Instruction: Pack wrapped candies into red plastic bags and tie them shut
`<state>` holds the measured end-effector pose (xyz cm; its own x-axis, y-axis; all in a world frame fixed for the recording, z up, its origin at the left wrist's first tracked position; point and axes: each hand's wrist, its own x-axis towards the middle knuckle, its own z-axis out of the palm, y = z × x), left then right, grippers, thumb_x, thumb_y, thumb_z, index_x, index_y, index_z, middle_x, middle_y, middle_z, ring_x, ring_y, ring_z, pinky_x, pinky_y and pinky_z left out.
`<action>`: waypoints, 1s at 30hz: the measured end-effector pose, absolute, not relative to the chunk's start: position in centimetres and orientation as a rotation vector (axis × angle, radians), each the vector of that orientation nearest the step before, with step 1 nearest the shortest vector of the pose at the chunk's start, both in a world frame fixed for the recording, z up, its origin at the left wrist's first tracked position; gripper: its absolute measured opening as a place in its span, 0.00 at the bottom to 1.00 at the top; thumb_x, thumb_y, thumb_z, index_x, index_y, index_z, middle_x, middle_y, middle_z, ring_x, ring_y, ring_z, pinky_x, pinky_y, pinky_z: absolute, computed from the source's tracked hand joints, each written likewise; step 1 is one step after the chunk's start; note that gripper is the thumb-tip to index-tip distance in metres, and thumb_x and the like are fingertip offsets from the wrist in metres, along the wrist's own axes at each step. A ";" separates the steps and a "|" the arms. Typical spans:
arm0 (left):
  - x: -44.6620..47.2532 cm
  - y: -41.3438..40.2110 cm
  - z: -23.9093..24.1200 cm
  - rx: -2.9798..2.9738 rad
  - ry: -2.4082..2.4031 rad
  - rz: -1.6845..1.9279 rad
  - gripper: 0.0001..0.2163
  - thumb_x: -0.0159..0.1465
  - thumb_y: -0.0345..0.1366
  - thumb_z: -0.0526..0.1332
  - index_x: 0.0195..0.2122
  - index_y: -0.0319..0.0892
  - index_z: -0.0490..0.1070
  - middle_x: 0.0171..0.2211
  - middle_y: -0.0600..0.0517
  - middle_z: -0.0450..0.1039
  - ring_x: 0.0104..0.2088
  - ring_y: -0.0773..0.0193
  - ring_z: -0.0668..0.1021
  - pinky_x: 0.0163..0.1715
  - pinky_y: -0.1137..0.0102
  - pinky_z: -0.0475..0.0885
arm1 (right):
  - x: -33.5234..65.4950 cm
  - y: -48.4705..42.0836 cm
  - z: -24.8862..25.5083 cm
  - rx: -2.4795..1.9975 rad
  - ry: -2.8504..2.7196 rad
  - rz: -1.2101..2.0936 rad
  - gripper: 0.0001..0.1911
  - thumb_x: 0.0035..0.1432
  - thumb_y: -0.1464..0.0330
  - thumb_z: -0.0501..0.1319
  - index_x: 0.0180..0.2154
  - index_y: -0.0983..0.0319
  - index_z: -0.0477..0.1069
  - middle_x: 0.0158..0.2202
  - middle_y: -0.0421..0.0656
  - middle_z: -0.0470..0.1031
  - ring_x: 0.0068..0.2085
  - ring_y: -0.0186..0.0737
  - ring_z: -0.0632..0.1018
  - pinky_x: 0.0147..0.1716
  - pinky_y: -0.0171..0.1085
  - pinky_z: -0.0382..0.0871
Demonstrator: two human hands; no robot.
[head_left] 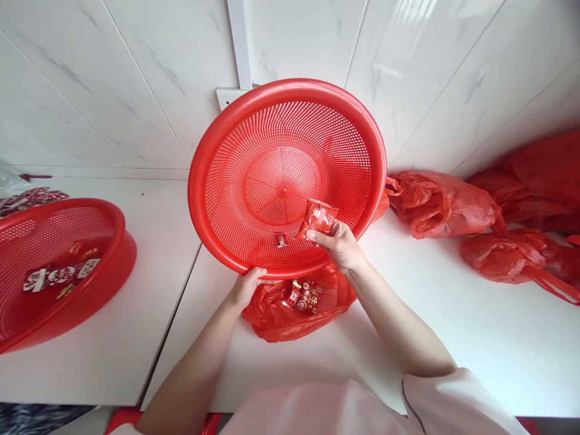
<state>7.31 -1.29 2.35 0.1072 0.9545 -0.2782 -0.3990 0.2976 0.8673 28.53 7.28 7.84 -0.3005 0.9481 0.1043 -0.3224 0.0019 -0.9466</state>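
Note:
A big red perforated plastic basket (212, 145) stands tilted up against the white wall. My left hand (246, 285) is closed on its lower rim. Inside the basket's lower part, my right hand (339, 243) pinches a small red foil packet (318, 218). Another small red packet (281, 240) lies in the basket just left of it. Below the rim an open red plastic bag (272, 317) on the white table holds several red and gold packets (304, 295).
A second red basket (118, 257) with a few packets sits on the left table. Several tied red plastic bags (446, 205) lie along the wall at right. A gap (174, 320) runs between the two white tables.

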 end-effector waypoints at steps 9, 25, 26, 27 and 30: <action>7.3 -1.3 2.1 0.707 1.005 1.119 0.14 0.55 0.37 0.61 0.40 0.35 0.79 0.41 0.42 0.80 0.45 0.44 0.79 0.46 0.55 0.74 | 28.7 7.0 8.1 -0.720 -1.177 1.623 0.16 0.49 0.62 0.71 0.41 0.58 0.76 0.40 0.40 0.80 0.40 0.37 0.79 0.42 0.37 0.73; 7.1 -1.3 1.7 0.729 0.987 1.115 0.15 0.57 0.37 0.60 0.41 0.35 0.79 0.41 0.42 0.80 0.44 0.45 0.80 0.44 0.55 0.75 | 28.5 6.9 8.2 -0.774 -1.310 1.540 0.14 0.47 0.61 0.72 0.36 0.60 0.79 0.31 0.38 0.79 0.31 0.34 0.76 0.34 0.35 0.72; 7.1 -1.3 1.7 0.729 0.983 1.118 0.15 0.57 0.37 0.60 0.41 0.35 0.79 0.41 0.42 0.80 0.45 0.45 0.80 0.44 0.55 0.75 | 28.5 6.9 8.2 -0.773 -1.310 1.550 0.14 0.46 0.61 0.72 0.34 0.61 0.78 0.30 0.38 0.78 0.31 0.34 0.76 0.34 0.35 0.71; 7.2 -1.3 1.8 0.732 0.982 1.123 0.15 0.56 0.36 0.60 0.41 0.34 0.79 0.41 0.42 0.80 0.45 0.45 0.79 0.44 0.55 0.75 | 28.4 6.9 8.2 -0.771 -1.312 1.566 0.14 0.45 0.61 0.73 0.33 0.61 0.78 0.29 0.38 0.77 0.30 0.34 0.76 0.33 0.35 0.71; 7.2 -1.3 1.8 0.727 0.986 1.123 0.15 0.56 0.36 0.60 0.40 0.34 0.79 0.40 0.42 0.80 0.45 0.45 0.79 0.45 0.55 0.75 | 28.4 6.8 8.2 -0.762 -1.322 1.604 0.16 0.43 0.61 0.74 0.33 0.63 0.76 0.29 0.40 0.77 0.29 0.34 0.76 0.33 0.36 0.72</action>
<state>7.22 -1.27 1.84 0.1172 0.9562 -0.2681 -0.3896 0.2926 0.8733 28.36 6.82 8.23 -0.4100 0.9086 0.0790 -0.2509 -0.0291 -0.9676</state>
